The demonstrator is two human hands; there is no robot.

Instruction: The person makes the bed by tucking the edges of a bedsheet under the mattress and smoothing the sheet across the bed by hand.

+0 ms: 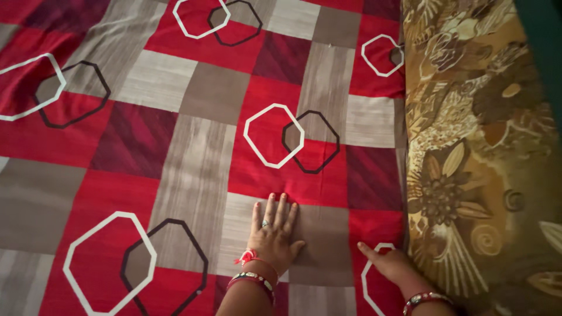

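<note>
A bedsheet (193, 146) patterned in red, maroon and grey blocks with white and black octagon outlines lies spread flat and fills most of the view. My left hand (273, 234) rests palm down on it near the bottom centre, fingers together and stretched forward; it wears a ring, a red thread and bangles. My right hand (391, 264) lies lower right at the sheet's right edge, index finger pointing left, the other fingers curled. Neither hand holds anything.
A brown and gold cover (474, 158) with a leaf and flower print runs along the sheet's right edge. A dark green strip (544, 47) shows at the top right corner.
</note>
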